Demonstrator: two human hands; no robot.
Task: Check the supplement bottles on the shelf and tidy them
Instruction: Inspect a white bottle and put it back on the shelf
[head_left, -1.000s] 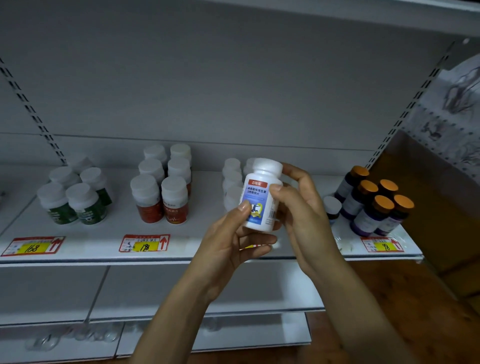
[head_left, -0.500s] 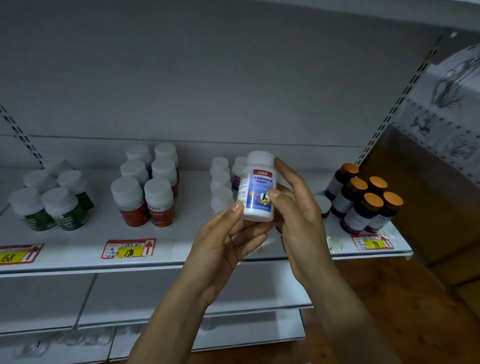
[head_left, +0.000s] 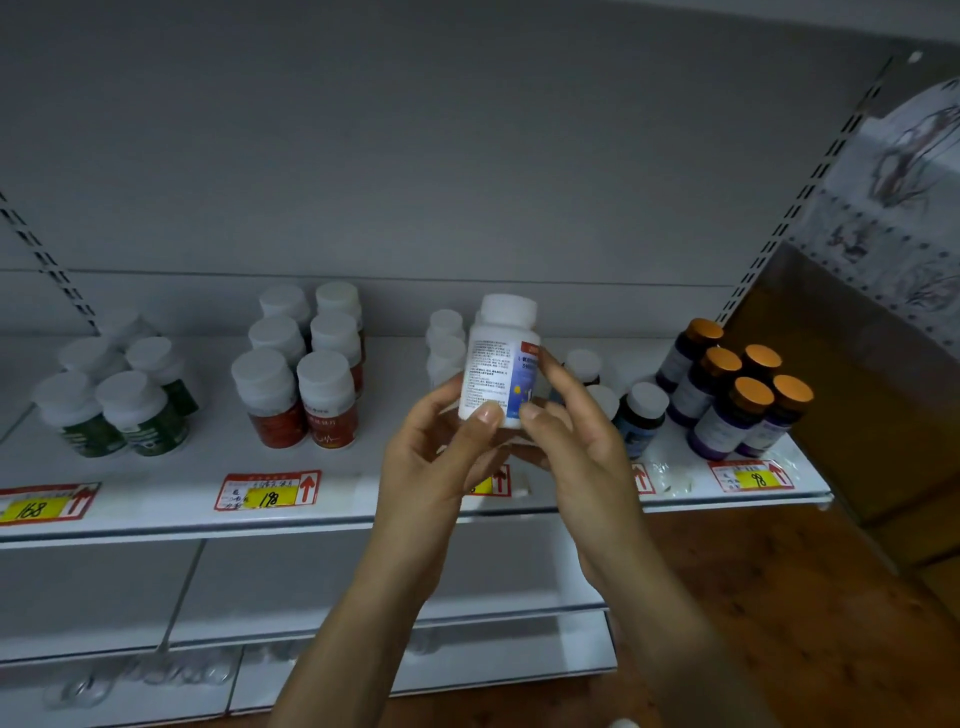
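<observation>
Standing upright in front of the shelf (head_left: 171, 499), a white-capped bottle (head_left: 501, 358) is held between both hands, raised above the shelf's front edge and apart from the rows behind it. The left hand (head_left: 436, 447) is curled round its lower left side, the thumb pressed on the label near the base. The right hand (head_left: 576, 441) grasps the lower right side, the thumb set beside the left thumb and a finger laid along the label's edge higher up. The fine-print side of the label is turned to the camera; the print cannot be read. On the shelf, green-labelled bottles (head_left: 124, 415) are grouped at the left, red-labelled bottles (head_left: 301, 395) next to them, plain white bottles (head_left: 445, 338) directly behind the held one, dark bottles (head_left: 644, 415) with white caps just right of the right hand, and orange-capped bottles (head_left: 737, 400) at the far right. Red and yellow price tags (head_left: 267, 491) are fixed along the shelf's front.
</observation>
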